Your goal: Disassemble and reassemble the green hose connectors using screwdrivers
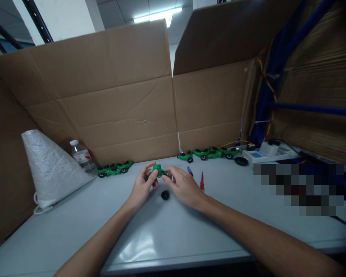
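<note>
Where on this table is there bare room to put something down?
Bare: the near grey tabletop between both forearms, and the stretch between the white woven sack and the left hand. Crowded: around the right hand, with the small green toy car both hands hold, loose black wheel and red-handled tool.
</note>
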Tool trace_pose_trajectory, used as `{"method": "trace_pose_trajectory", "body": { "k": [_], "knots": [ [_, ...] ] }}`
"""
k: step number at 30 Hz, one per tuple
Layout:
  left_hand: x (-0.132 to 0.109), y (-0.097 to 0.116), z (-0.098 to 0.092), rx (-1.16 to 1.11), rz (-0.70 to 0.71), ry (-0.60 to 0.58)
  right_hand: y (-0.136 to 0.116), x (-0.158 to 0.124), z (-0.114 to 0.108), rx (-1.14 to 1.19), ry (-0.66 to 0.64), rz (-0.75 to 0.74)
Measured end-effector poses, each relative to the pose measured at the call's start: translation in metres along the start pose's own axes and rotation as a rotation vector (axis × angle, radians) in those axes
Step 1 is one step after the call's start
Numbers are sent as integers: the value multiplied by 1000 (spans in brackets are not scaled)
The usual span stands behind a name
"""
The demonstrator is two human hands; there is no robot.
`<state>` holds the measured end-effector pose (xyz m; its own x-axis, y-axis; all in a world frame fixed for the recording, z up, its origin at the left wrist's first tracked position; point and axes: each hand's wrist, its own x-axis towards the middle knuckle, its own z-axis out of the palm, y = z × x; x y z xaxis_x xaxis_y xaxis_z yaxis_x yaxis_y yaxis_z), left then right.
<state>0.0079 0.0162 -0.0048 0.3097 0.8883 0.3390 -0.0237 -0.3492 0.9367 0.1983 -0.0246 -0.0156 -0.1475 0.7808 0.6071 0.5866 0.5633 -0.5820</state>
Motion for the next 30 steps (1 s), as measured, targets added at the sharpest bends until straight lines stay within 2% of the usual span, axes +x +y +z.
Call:
{"method": "trace_pose_trajectory", "body": {
  "k": [5, 8, 16, 24, 30],
  "knots": [
    [-1, 5, 1, 24, 4, 34, -3, 0, 1, 168, -11, 115],
    [-1, 7, 0, 62, 12, 7, -5, 1, 2, 267, -38, 178],
    [-6, 12, 1, 192, 57, -36, -1, 2, 5, 340, -23, 203],
    [-2, 4, -3, 107, 3, -65, 16, 7, 8, 394, 37, 194],
    [-3, 8, -3, 52, -53, -123, 12, 5, 9, 399, 42, 206]
  ]
}}
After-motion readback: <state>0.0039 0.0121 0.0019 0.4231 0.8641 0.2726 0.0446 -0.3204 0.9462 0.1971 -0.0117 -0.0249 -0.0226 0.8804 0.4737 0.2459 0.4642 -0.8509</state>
